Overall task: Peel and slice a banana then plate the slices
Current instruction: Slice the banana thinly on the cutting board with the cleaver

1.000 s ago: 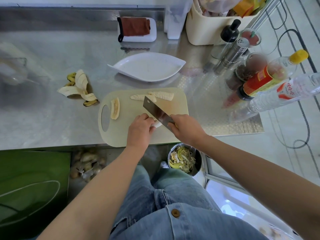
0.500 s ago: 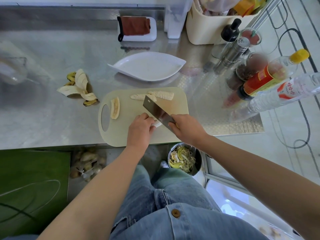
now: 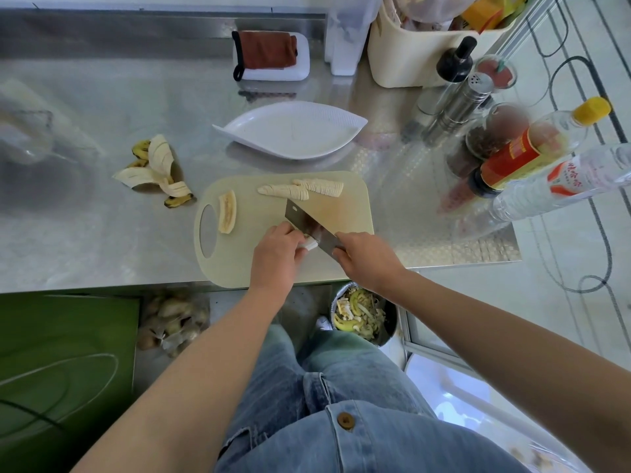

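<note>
On the beige cutting board (image 3: pixel 246 264) my left hand (image 3: pixel 277 257) holds down a banana piece (image 3: pixel 310 244), mostly hidden under its fingers. My right hand (image 3: pixel 370 259) grips the handle of a cleaver (image 3: pixel 309 227) whose blade stands against that piece. Two rows of cut slices (image 3: pixel 300 189) lie at the board's far edge. A banana half (image 3: pixel 227 211) lies flat beside the board's handle hole. The white leaf-shaped plate (image 3: pixel 290 131) stands behind the board with nothing on it.
The banana peel (image 3: pixel 155 167) lies left of the board on the steel counter (image 3: pixel 85 233). Bottles and shakers (image 3: pixel 512 145) crowd the right side. A folded cloth on a white dish (image 3: pixel 269 56) sits at the back. A scrap bowl (image 3: pixel 362 314) stands below the counter edge.
The cleaver and both hands have barely shifted over the banana piece. Everything else lies as before.
</note>
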`<action>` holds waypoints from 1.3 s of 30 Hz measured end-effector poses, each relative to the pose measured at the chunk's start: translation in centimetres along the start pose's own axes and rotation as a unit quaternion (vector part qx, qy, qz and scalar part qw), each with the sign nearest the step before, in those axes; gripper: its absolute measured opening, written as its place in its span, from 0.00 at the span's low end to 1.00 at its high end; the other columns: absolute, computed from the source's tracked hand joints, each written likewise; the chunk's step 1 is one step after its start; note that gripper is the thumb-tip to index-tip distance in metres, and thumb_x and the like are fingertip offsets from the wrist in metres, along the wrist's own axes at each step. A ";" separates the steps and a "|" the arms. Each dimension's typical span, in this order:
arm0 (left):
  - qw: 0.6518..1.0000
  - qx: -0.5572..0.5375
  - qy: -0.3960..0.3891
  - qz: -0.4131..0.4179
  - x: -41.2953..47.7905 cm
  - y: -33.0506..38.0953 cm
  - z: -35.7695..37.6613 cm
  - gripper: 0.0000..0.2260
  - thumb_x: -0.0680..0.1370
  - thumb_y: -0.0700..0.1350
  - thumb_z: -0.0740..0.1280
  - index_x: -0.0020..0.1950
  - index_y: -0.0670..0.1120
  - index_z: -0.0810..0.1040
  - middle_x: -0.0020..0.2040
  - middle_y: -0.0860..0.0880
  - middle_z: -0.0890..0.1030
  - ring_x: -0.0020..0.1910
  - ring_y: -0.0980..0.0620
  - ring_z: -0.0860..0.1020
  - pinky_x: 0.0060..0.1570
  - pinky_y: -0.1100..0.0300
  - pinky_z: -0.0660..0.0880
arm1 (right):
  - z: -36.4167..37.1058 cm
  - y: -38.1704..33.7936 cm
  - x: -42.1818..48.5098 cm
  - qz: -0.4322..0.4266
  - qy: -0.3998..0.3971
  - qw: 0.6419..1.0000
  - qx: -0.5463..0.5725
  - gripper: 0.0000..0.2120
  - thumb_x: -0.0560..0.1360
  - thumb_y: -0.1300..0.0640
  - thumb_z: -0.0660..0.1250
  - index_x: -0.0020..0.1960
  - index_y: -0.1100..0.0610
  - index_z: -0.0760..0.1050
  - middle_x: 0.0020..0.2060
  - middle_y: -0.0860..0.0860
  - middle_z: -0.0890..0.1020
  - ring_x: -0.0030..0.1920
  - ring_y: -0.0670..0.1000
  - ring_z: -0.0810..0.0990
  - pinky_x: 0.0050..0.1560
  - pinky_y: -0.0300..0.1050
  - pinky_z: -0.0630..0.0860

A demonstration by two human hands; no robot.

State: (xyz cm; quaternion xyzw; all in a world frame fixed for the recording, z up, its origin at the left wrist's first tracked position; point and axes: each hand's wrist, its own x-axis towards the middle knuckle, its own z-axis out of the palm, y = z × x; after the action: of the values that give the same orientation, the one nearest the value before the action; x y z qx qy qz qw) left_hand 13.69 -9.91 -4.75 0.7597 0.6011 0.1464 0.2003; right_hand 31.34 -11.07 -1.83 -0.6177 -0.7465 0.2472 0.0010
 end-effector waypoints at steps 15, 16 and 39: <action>1.000 -0.013 0.002 0.016 -0.2 -0.5 -0.2 0.08 0.69 0.35 0.74 0.45 0.41 0.79 0.45 0.44 0.78 0.43 0.44 0.76 0.41 0.52 0.74 | -1.5 -0.5 0.2 -0.021 0.014 0.999 0.027 0.09 0.79 0.55 0.57 0.45 0.59 0.72 0.39 0.55 0.79 0.38 0.57 0.76 0.38 0.52 0.76; 1.000 -0.012 0.002 0.017 -0.2 -0.5 -0.2 0.08 0.69 0.35 0.74 0.45 0.41 0.79 0.45 0.44 0.78 0.43 0.45 0.76 0.41 0.52 0.74 | -1.5 -0.5 0.2 -0.020 0.013 0.999 0.030 0.09 0.79 0.55 0.58 0.45 0.59 0.72 0.39 0.55 0.79 0.38 0.57 0.76 0.38 0.51 0.76; 1.000 -0.017 -0.002 0.006 -0.1 -0.4 -0.2 0.04 0.70 0.35 0.73 0.43 0.40 0.80 0.44 0.44 0.79 0.43 0.44 0.75 0.41 0.53 0.73 | -1.6 -0.6 0.2 -0.027 0.012 0.999 0.031 0.08 0.78 0.55 0.59 0.40 0.54 0.65 0.35 0.51 0.73 0.37 0.57 0.74 0.36 0.50 0.73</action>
State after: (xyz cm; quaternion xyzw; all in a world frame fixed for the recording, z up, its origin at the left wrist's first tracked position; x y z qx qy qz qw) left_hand 13.27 -9.91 -4.75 0.7601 0.5934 0.1563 0.2137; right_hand 31.21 -10.35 -0.21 -0.5999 -0.7547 0.2631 0.0359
